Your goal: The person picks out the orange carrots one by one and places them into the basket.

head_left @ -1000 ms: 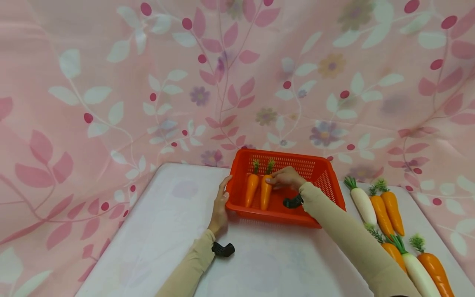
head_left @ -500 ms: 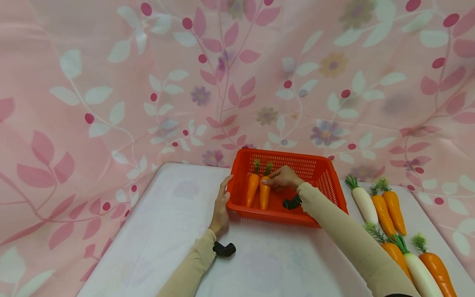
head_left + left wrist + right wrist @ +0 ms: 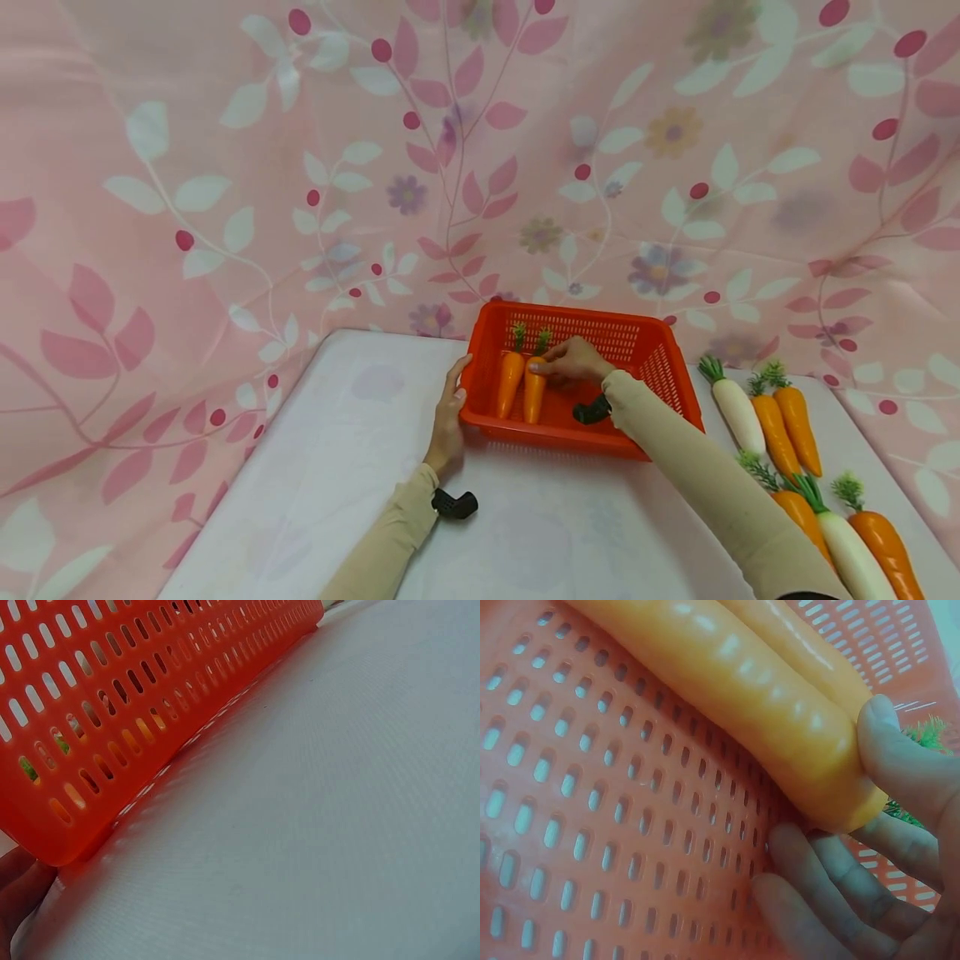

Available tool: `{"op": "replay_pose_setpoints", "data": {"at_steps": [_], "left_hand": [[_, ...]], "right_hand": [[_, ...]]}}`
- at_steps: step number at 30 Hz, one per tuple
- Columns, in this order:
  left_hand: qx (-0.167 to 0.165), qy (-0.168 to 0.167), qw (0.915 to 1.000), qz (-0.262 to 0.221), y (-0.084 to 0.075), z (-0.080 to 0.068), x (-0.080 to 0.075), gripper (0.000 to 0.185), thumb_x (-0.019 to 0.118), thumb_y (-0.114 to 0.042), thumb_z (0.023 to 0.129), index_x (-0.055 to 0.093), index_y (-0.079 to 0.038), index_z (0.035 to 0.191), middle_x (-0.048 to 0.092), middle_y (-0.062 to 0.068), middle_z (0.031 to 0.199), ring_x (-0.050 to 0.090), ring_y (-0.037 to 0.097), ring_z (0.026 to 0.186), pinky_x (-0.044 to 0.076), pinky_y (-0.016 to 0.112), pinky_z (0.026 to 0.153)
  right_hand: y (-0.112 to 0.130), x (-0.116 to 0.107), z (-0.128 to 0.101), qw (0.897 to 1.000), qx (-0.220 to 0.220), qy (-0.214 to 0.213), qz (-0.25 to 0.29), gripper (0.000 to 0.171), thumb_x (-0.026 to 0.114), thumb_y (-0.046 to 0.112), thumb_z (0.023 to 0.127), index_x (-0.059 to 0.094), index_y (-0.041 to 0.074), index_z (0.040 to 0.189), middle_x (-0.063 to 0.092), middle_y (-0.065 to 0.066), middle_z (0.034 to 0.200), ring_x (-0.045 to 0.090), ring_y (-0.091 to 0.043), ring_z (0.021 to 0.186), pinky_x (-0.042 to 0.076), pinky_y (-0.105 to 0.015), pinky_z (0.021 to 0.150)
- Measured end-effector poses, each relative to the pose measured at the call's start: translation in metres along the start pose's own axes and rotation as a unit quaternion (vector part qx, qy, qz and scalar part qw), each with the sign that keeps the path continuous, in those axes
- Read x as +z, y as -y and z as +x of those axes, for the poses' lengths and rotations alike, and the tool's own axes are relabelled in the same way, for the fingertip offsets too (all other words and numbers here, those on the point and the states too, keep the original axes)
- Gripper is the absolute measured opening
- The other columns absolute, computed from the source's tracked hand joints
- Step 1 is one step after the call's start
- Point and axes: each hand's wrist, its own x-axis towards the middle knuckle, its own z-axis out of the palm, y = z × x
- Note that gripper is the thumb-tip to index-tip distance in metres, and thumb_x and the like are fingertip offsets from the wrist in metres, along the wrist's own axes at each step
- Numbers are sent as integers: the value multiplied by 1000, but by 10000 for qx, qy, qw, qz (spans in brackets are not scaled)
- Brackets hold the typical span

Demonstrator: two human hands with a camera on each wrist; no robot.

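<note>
The held carrot has shifted slightly toward the second carrot since the earlier frame. Right hand pinches the former near its leafy end, inside the red basket. Left hand, fingers extended, touches the basket's left side. Counter, at right, bears further carrots and white radishes.

One carrot lies just left of a second carrot in the left half of a basket at the back of a table, before a hanging cloth, with a left hand at the basket's left end and a right hand inside. On the table to the basket's right, a radish lies left of a carrot pair; in front of them, another radish lies between two further carrots.
</note>
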Motion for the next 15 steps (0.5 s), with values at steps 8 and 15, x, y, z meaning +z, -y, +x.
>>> {"op": "replay_pose_setpoints", "data": {"at_steps": [8,15], "left_hand": [[-60,132,9994,-312,-8,1,-2,54,24,-20,103,26,-16,156,24,1,163,26,24,148,22,56,118],[-19,26,10000,-55,-1,0,-1,54,25,-32,102,27,-26,156,27,-9,161,30,19,146,27,55,117]], "right_hand": [[4,-2,-2,9999,-30,23,-156,56,74,40,87,66,-1,125,73,-17,108,74,-30,85,60,-42,74],[5,-4,-7,9962,-114,-119,-851,62,74,48,85,68,1,124,72,-15,112,72,-26,89,58,-41,81]]}}
